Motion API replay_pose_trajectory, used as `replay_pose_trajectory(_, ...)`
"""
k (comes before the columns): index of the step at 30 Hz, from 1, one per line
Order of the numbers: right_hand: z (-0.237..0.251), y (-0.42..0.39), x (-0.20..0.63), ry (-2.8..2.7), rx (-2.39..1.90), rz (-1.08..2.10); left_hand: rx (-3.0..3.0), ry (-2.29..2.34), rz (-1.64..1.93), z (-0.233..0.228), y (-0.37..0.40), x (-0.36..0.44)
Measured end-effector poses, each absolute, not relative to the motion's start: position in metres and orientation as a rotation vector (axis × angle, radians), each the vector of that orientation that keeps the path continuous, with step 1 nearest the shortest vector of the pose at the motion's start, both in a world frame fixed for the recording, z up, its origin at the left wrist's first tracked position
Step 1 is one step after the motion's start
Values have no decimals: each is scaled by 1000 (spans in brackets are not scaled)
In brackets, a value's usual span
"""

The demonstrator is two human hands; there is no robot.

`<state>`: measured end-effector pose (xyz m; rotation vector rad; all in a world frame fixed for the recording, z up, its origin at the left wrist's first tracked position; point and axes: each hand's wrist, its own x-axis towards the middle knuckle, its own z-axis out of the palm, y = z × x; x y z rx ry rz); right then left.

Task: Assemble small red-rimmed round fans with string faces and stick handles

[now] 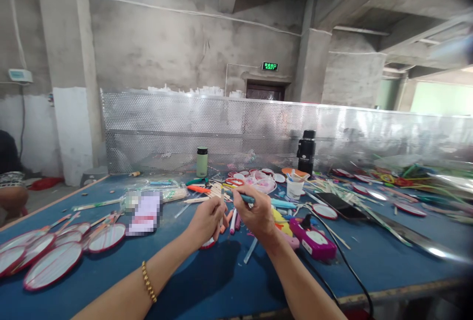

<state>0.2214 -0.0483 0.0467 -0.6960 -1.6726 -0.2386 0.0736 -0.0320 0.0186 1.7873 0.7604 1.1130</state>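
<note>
- Head view: left hand (211,217) pinches an upright stick (222,194).
- Right hand (255,207) pinches a teal pen (248,198), pointing toward the stick's top.
- Stick and pen are above the blue table (123,256).
- Purple box (318,244) lies near the right forearm.

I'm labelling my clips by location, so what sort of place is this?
Probably a craft workshop: red-rimmed discs and wooden sticks lie on a blue worktable, and a lit EXIT sign shows above a dark door.
</note>
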Motion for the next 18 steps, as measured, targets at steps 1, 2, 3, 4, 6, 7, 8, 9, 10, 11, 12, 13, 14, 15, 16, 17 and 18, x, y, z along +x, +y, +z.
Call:
replay_pose_trajectory(1, 47, -48, 221, -1674, -695, -236, 1785, 762, 1116, 19, -32, 74)
replay_pose_trajectory(2, 46, -48, 222, -1676, -692, -235, 1782, 766, 1118, 19, -32, 73)
replay_pose_trajectory(3, 46, -48, 222, -1676, -687, -235, 1780, 771, 1119, 19, -32, 73)
replay_pose_trajectory(4, 46, -48, 222, -1677, -681, -235, 1779, 778, 1119, 19, -32, 73)
replay_pose_trajectory(6, 45, -48, 222, -1682, -675, -233, 1778, 781, 1114, 19, -32, 73)
replay_pose_trajectory(7, 45, -48, 222, -1683, -674, -233, 1779, 779, 1114, 20, -33, 73)
replay_pose_trajectory(8, 44, -48, 222, -1685, -678, -231, 1777, 776, 1115, 20, -33, 73)
replay_pose_trajectory(9, 44, -48, 222, -1688, -683, -229, 1773, 776, 1117, 20, -33, 73)
replay_pose_trajectory(10, 44, -48, 221, -1690, -686, -226, 1770, 778, 1118, 21, -33, 73)
replay_pose_trajectory(11, 44, -48, 221, -1692, -686, -222, 1768, 780, 1120, 21, -33, 73)
replay_pose_trajectory(12, 45, -48, 221, -1693, -686, -217, 1767, 780, 1123, 21, -33, 73)
replay_pose_trajectory(13, 45, -48, 221, -1694, -688, -211, 1767, 780, 1124, 22, -34, 73)
replay_pose_trajectory(14, 45, -48, 221, -1695, -687, -207, 1768, 779, 1124, 21, -34, 73)
replay_pose_trajectory(15, 45, -48, 221, -1695, -688, -206, 1768, 779, 1122, 21, -33, 73)
replay_pose_trajectory(16, 46, -49, 221, -1697, -690, -208, 1768, 780, 1118, 21, -33, 73)
replay_pose_trajectory(17, 46, -49, 221, -1699, -692, -212, 1769, 780, 1115, 21, -33, 73)
replay_pose_trajectory(18, 46, -49, 221, -1702, -693, -215, 1770, 779, 1114, 21, -33, 73)
